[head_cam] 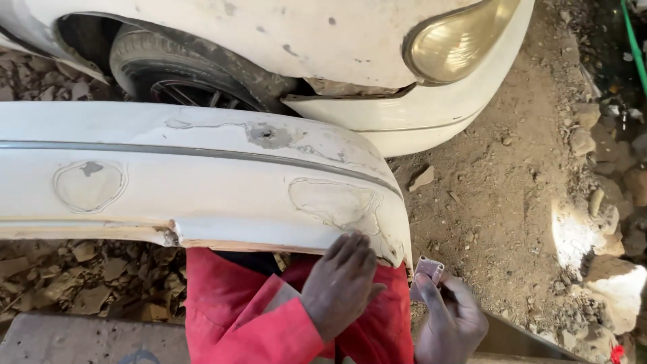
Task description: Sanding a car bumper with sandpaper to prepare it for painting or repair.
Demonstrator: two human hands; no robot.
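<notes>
Left hand [342, 283] on white bumper [202, 182]

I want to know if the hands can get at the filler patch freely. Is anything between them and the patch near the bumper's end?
Nothing visible. The left hand already rests on the bumper's lower edge just below the patch. The right hand, holding a small folded piece, is beside the bumper's end.
</notes>
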